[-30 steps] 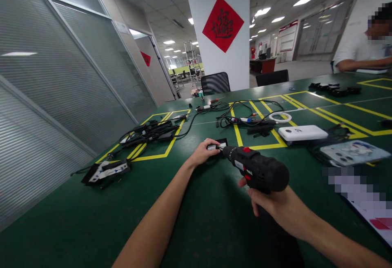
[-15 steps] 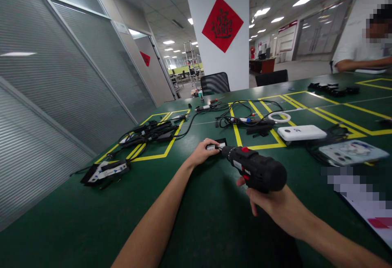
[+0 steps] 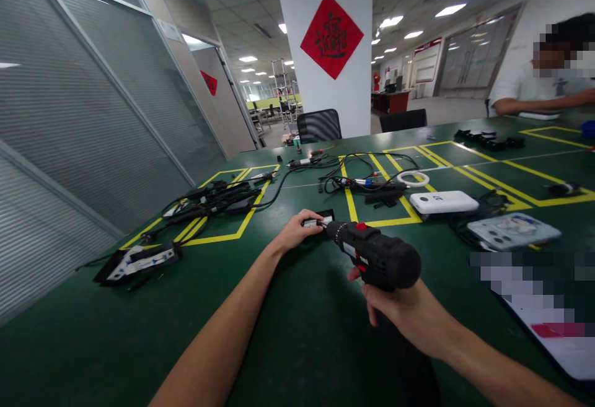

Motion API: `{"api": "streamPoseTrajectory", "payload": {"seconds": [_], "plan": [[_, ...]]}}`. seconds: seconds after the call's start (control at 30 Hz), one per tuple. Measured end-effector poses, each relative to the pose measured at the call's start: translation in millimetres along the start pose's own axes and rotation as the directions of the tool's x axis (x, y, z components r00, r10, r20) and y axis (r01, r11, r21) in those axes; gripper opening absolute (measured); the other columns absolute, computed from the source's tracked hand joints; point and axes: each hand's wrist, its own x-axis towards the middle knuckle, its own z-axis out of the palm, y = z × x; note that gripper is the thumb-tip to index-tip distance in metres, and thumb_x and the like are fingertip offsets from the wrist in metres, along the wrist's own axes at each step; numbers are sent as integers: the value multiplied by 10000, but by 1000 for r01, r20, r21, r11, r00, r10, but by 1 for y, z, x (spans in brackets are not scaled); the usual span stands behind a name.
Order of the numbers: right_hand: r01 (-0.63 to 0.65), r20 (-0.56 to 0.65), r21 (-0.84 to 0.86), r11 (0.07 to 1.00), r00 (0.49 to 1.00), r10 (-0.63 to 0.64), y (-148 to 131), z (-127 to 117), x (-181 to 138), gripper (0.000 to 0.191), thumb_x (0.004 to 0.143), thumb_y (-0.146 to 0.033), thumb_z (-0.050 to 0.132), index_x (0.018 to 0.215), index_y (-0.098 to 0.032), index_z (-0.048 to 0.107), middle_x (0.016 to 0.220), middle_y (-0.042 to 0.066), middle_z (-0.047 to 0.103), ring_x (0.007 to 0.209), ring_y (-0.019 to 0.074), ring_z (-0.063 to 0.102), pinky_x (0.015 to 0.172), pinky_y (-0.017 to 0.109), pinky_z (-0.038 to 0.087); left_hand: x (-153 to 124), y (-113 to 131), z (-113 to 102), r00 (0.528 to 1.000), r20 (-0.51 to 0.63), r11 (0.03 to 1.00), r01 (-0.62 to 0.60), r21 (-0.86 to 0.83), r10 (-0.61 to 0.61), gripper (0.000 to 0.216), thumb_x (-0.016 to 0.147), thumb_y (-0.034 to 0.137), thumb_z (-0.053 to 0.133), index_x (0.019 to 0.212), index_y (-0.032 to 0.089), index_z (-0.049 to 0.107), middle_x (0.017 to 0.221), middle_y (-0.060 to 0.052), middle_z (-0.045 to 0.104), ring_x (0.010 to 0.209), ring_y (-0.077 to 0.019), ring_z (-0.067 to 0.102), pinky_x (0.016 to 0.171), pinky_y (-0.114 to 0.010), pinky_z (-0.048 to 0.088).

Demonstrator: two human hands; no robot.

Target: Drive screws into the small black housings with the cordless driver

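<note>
yellow outline (image 3: 211, 241) partly frames cables (image 3: 218, 201); right hand (image 3: 409, 308) grips drill (image 3: 374, 255), left hand (image 3: 295, 232) part (image 3: 313, 223).

- The left forearm (image 3: 227, 320), bare, reaches forward from the lower edge, slanting right.
- The left hand (image 3: 296, 232) sits farther out, back upward, fingers bent and pointing right.
- The right forearm (image 3: 488, 357), bare too, comes in from the lower right, slanting left.
- The right hand (image 3: 404, 311) is nearer, curled in a grip, its palm hidden.
</note>
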Motion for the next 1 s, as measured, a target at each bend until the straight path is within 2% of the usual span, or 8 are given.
{"api": "streamPoseTrajectory", "payload": {"seconds": [0.17,0.3,0.5,0.73,1.0], "plan": [[43,18,33,999,999,-43,2,0,2,68,822,-213,485,870,-168,501,672,-36,523,554,103,510,568,263,423,-1,1,-1,1000,6,1000,-9,-11,9,330,708,396,653,989,224,655,1045,-43,577,989,-207,539,904,-344,386],[44,22,7,999,999,-44,2,0,1,69,829,-205,478,881,-171,509,638,-47,505,558,106,513,558,255,416,-1,1,1,1000,-4,1000,-16,-7,16,328,716,385,650,999,220,651,1044,-48,581,995,-208,534,900,-343,389],[48,-3,66,997,999,-48,0,0,-1,222,808,-186,500,1029,-175,487,897,2,558,533,75,501,522,245,429,-3,5,0,1000,10,1000,-18,0,18,324,726,367,642,1009,209,649,1055,-52,583,1005,-204,528,909,-330,386],[26,17,48,999,999,-27,2,-1,1,65,821,-210,501,876,-176,506,641,-55,517,547,99,515,547,241,426,-3,4,-1,1000,18,1000,-14,-4,14,312,725,328,637,1016,218,649,1072,-44,580,1006,-205,527,911,-329,381],[35,16,53,998,999,-36,4,-1,2,95,817,-196,499,910,-180,511,689,-48,535,549,91,515,545,237,421,-3,3,0,1000,11,1000,-10,-8,10,301,729,330,633,1006,213,651,1046,-46,580,999,-205,525,918,-335,374]]}}
